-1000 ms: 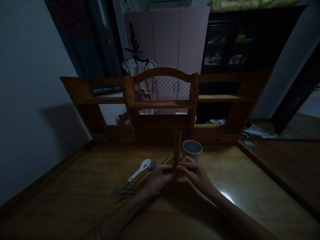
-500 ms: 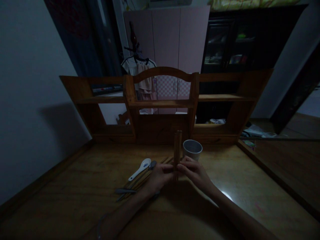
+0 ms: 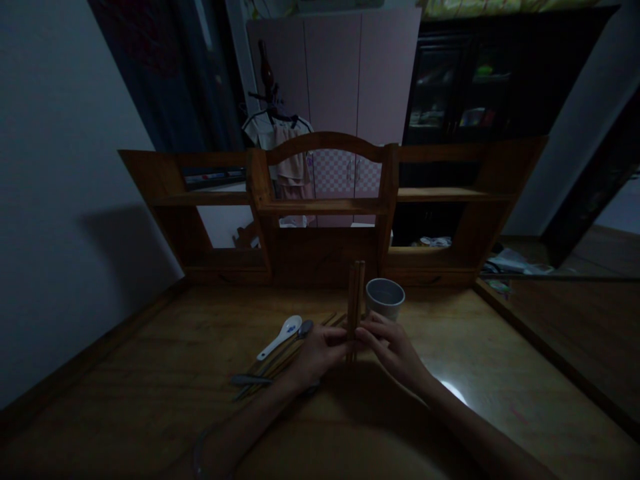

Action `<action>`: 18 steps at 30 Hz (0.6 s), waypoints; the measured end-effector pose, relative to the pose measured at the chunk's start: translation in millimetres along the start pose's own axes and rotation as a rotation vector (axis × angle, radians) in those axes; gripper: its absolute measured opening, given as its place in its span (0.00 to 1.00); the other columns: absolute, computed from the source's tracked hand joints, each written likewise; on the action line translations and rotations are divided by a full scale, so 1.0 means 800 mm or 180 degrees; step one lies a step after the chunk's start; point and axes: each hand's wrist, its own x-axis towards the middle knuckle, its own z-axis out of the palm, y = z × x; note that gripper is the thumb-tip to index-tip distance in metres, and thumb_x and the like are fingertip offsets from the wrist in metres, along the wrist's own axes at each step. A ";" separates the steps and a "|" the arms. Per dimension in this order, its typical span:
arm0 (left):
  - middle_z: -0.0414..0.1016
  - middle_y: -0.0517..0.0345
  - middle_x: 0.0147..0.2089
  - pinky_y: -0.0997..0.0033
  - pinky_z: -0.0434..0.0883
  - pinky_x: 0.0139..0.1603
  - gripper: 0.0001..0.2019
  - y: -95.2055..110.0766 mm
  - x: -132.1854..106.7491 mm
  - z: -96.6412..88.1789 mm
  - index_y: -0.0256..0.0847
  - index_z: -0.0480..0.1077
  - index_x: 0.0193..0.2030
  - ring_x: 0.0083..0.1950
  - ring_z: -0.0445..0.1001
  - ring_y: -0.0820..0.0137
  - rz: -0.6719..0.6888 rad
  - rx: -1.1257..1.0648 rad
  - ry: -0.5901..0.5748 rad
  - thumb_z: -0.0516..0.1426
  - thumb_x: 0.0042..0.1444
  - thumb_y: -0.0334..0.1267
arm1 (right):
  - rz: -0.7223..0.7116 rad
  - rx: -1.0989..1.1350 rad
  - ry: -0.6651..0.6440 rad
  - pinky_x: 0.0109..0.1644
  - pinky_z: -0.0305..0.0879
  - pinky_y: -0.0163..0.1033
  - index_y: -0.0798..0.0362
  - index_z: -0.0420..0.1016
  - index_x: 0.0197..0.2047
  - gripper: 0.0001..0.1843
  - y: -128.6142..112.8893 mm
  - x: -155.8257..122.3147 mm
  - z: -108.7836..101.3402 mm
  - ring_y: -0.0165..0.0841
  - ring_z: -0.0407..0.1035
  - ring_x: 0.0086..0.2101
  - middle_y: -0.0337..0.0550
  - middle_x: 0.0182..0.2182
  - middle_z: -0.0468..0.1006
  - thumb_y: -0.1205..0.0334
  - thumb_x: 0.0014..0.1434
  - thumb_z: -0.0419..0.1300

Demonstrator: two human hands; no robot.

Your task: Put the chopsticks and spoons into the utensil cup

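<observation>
Several wooden chopsticks (image 3: pixel 356 293) stand upright in a bundle between my hands, their lower ends close to the tabletop. My left hand (image 3: pixel 320 355) pinches the bundle from the left, and my right hand (image 3: pixel 387 343) grips it from the right with thumb and fingers. Just behind my right hand stands a grey metal cup (image 3: pixel 385 298), its lower part hidden by my fingers. Left of my left hand lie a white soup spoon (image 3: pixel 281 338) with a blue mark, a metal spoon (image 3: pixel 305 327) and more chopsticks (image 3: pixel 280 362). A flat grey utensil handle (image 3: pixel 245 380) shows beside my left forearm.
The wooden table (image 3: pixel 165 373) has a raised edge on the right. A wooden shelf unit (image 3: pixel 325 207) rises along its far side. A white wall (image 3: pixel 60 200) borders the left, and a bright light reflection lies near my right forearm.
Both hands stay at nearly the same place around the chopsticks. The bundle's tops look slightly more spread; the cup and utensils have not moved.
</observation>
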 end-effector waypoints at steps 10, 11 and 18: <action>0.81 0.52 0.38 0.71 0.70 0.40 0.15 0.010 -0.009 -0.001 0.38 0.80 0.39 0.40 0.77 0.62 0.0544 0.0204 0.0168 0.58 0.58 0.46 | -0.0729 -0.0366 0.0106 0.39 0.67 0.39 0.46 0.76 0.50 0.14 0.006 -0.010 0.008 0.37 0.69 0.36 0.47 0.36 0.73 0.64 0.66 0.53; 0.81 0.52 0.39 0.70 0.71 0.41 0.14 0.011 -0.009 -0.001 0.39 0.80 0.40 0.40 0.77 0.62 0.0577 0.0247 0.0185 0.59 0.58 0.46 | -0.0762 -0.0379 0.0101 0.40 0.67 0.40 0.46 0.76 0.51 0.14 0.006 -0.011 0.008 0.37 0.70 0.36 0.47 0.36 0.73 0.64 0.65 0.53; 0.81 0.53 0.37 0.73 0.69 0.37 0.13 0.017 -0.009 -0.002 0.39 0.81 0.38 0.38 0.77 0.64 0.0669 0.0341 0.0186 0.59 0.58 0.45 | -0.0716 -0.0406 0.0059 0.41 0.67 0.39 0.46 0.75 0.51 0.15 0.006 -0.011 0.007 0.36 0.70 0.37 0.46 0.37 0.73 0.67 0.65 0.54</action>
